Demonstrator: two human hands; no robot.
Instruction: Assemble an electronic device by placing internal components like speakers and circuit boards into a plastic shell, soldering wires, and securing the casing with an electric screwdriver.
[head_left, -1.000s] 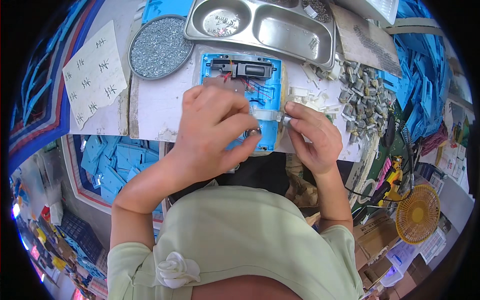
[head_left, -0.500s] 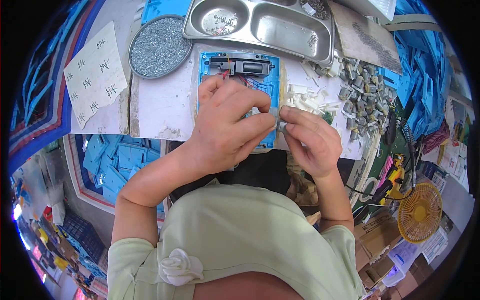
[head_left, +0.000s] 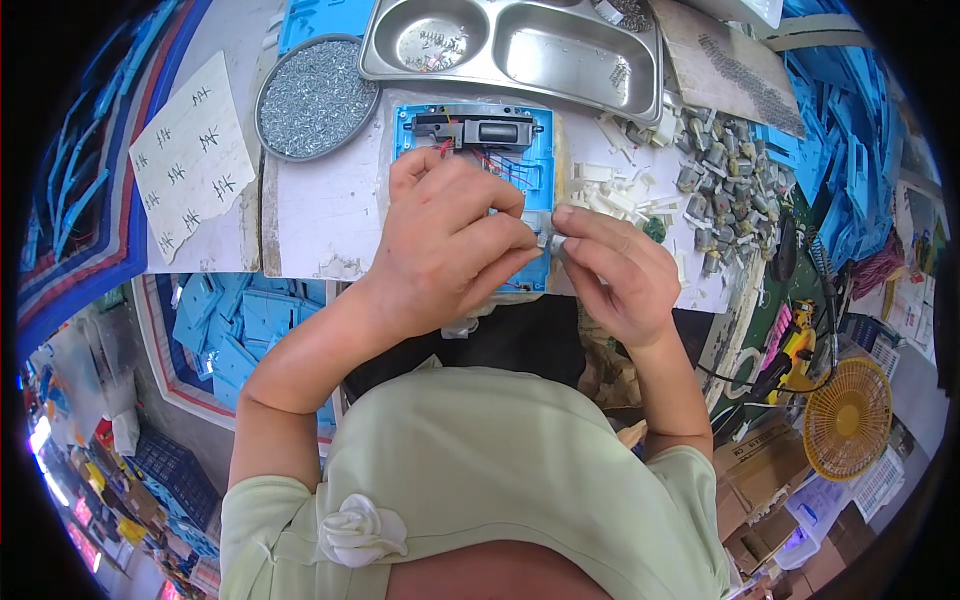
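My right hand [head_left: 628,272] pinches a small silver motor [head_left: 558,243] between thumb and fingertips. Close against it, the fingers of my left hand [head_left: 440,240] are pressed together at the motor's end; what they pinch is mostly hidden, though a bit of something whitish shows between the hands. Beneath both hands lies a blue plastic housing [head_left: 543,178] on the table. A black mechanism [head_left: 490,133] is set across its far end, with thin red and blue wires running from it. My left hand covers much of the housing's left side.
A round tray of screws [head_left: 318,98] stands at the far left, beside a steel compartment tray [head_left: 575,58]. Right of the housing lie white plastic parts [head_left: 612,195] and a heap of small motors [head_left: 722,185]. Blue panels [head_left: 245,325] fill a bin below the table's left edge.
Both hands have shifted slightly left together, and the motor sits a little higher in my right fingers. The whole view has moved slightly too.
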